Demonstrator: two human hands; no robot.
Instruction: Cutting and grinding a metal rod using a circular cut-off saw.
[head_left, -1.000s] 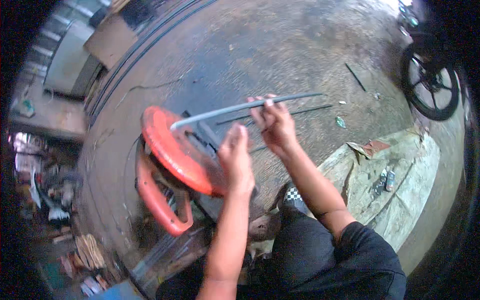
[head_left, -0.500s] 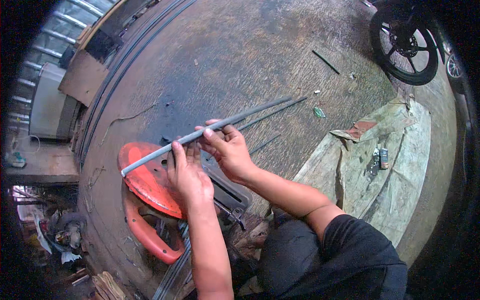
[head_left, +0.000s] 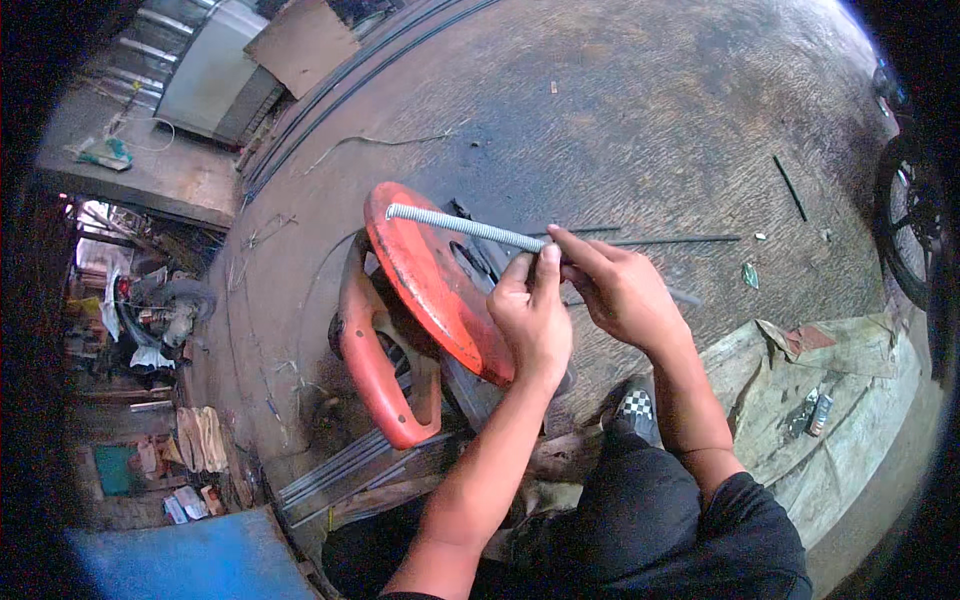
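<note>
A long grey rod [head_left: 460, 226] with a ridged, coil-like surface is held in both hands over an orange-red chop saw. Its left end stands higher in the picture, and its right end comes out beyond my right hand. My left hand [head_left: 532, 315] pinches the rod from below between thumb and fingers. Right beside it, my right hand [head_left: 628, 300] grips the rod, its fingers partly hidden. The saw's round guard [head_left: 430, 290] lies below the rod's left end. The saw's loop handle [head_left: 375, 385] is nearer to me.
Several thin rods [head_left: 345, 470] lie near my left knee, and dark rods [head_left: 680, 239] reach out beyond the saw. A stained sheet [head_left: 860, 400] spreads at right. A motorcycle wheel [head_left: 905, 225] stands far right. Cluttered shelves [head_left: 150, 400] and a blue panel [head_left: 190, 560] are at left.
My view has swung left, so the saw and floor appear farther right. The rod has tipped so its left end is now higher than its right. My hands have drawn closer together.
</note>
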